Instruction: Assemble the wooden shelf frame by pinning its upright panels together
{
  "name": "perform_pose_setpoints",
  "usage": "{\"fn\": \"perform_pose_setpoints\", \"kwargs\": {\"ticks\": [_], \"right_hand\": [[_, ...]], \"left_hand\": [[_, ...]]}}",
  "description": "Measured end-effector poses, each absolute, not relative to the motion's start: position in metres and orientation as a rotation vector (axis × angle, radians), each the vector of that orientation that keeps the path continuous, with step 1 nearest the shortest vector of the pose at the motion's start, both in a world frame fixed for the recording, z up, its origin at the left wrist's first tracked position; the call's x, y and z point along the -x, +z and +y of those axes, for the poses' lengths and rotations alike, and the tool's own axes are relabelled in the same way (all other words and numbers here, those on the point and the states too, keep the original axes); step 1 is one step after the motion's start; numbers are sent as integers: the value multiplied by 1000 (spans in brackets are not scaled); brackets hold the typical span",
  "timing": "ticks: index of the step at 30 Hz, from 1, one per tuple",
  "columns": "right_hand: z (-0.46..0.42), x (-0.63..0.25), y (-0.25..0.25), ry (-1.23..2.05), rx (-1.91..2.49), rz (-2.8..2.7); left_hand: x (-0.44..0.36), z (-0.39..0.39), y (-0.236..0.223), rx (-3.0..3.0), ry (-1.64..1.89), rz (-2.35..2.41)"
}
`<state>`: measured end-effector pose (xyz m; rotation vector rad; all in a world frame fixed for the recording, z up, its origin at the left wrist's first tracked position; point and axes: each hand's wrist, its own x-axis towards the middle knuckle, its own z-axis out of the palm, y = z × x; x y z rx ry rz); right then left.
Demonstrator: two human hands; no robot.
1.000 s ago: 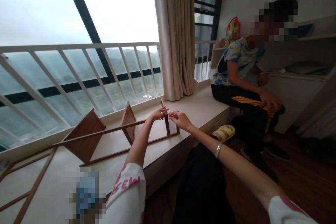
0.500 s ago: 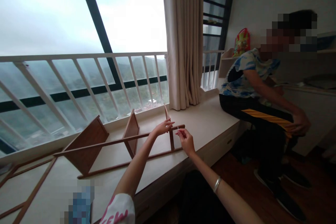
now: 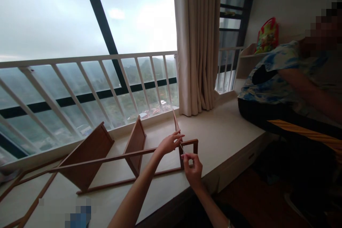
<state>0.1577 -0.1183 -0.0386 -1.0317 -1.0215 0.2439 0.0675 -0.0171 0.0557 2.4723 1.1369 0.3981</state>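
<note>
A brown wooden shelf frame (image 3: 119,157) lies on its side on the white window ledge, its boards standing up. My left hand (image 3: 169,143) is at the frame's right end, over the long upper rail, with fingers stretched out and touching the wood near a corner joint. Just below it, my right hand (image 3: 193,169) pinches a thin metal rod (image 3: 182,148) resembling a hex key. The rod slants up from my fingertips to the joint by the left hand; its far tip is too small to make out.
More wooden frame pieces (image 3: 34,199) lie at the left. White railing (image 3: 107,57) and a beige curtain (image 3: 196,50) stand behind the ledge (image 3: 213,131). At the right sits a person (image 3: 278,71), near a colourful bag (image 3: 268,37). A blurred blue item (image 3: 80,219) lies in front.
The view has swung a little left, so the person sits further right. My right hand has come closer under the left one, and the rod now reaches the joint.
</note>
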Motion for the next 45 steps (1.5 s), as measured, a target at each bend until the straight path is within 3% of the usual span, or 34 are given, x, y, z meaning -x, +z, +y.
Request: {"fn": "perform_pose_setpoints", "kwargs": {"ticks": [45], "right_hand": [[-117,-168,-46,97,1189,-1001]], "left_hand": [[-65,-20,55,-2614,323,1216]]}}
